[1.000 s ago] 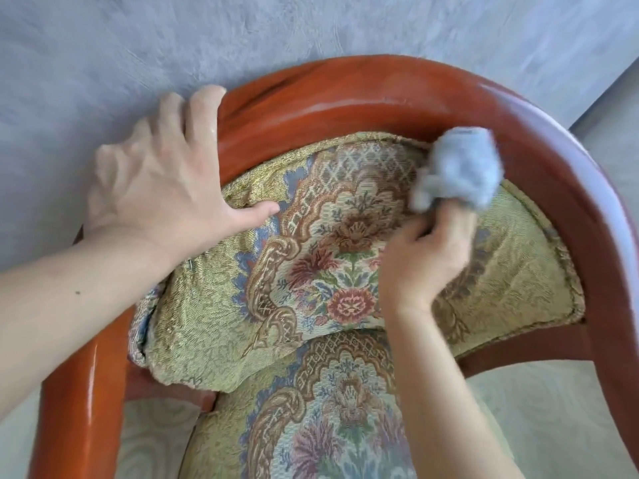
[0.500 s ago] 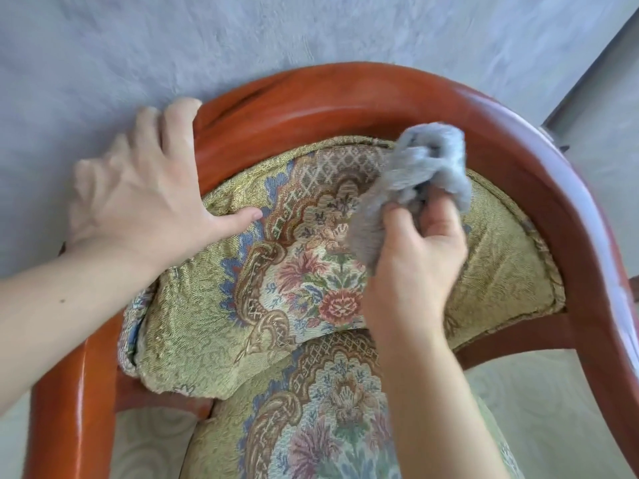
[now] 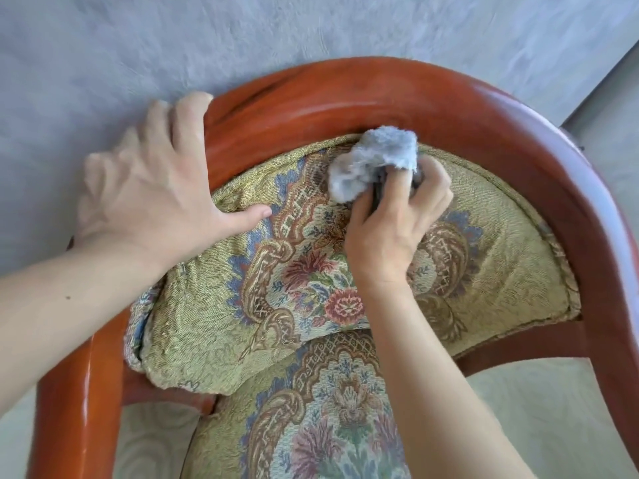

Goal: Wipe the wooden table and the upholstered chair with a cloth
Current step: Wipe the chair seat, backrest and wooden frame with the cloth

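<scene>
I look down on an upholstered chair with a curved red-brown wooden frame (image 3: 345, 95) and a floral green-gold back cushion (image 3: 214, 305). My right hand (image 3: 394, 229) grips a bunched grey-blue cloth (image 3: 373, 160) and presses it against the top middle of the cushion, just under the frame. My left hand (image 3: 148, 188) lies over the frame's upper left, fingers draped behind the wood, thumb resting on the cushion's edge. The floral seat (image 3: 328, 426) shows below. No wooden table is in view.
A grey textured wall (image 3: 242, 32) stands right behind the chair back. Pale patterned floor (image 3: 539, 409) shows through the gaps under both armrests. A grey strip (image 3: 608, 108) runs along the far right.
My right hand has swept the cloth leftward along the top of the cushion, from the upper right to the top middle. My left hand has stayed on the frame.
</scene>
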### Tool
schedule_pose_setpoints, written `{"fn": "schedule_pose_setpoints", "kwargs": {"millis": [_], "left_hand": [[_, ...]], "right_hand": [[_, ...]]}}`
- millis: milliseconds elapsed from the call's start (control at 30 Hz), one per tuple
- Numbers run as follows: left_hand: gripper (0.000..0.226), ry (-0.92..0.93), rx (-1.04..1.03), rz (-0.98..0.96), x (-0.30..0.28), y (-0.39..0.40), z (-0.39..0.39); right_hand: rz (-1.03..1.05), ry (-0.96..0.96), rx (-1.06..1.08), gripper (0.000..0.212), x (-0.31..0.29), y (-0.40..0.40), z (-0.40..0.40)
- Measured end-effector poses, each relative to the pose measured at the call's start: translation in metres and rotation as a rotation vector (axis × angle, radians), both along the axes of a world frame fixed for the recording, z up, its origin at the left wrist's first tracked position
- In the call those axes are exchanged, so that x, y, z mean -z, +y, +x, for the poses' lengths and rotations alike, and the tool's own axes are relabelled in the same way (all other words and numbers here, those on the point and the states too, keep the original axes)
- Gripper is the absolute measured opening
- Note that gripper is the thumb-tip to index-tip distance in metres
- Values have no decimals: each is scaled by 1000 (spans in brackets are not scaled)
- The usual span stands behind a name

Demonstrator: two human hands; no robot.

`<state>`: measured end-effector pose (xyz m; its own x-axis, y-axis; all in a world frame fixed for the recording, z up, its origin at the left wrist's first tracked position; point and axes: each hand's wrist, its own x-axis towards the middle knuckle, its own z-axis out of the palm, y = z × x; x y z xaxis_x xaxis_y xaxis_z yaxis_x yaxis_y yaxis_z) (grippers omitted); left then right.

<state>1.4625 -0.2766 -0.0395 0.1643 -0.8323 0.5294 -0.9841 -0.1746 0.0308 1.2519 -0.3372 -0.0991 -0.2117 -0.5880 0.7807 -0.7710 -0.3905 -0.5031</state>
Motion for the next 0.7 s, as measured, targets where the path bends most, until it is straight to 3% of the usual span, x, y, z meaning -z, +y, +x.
{"fn": "schedule_pose_setpoints", "kwargs": {"millis": [133, 267, 367, 533, 600, 700], "left_hand": [[117, 8, -4, -15, -2, 3, -2], [115, -37, -12, -35, -5, 6, -7], [113, -34, -18, -21, -5, 8, -9], [116, 7, -21, 4, -6, 6, -6], [115, 8, -27, -1, -6, 7, -7], [115, -26, -42, -8, -7, 8, -8]], "right_hand": [[-31, 106, 32, 24, -5, -11, -27], [58, -21, 233, 22, -11, -16, -52], [153, -54, 166, 26, -17, -6, -20], [152, 125, -36, 29, -29, 4, 13], [148, 59, 30, 29, -35, -4, -3], [235, -201, 180, 63, -44, -10, -38]]}}
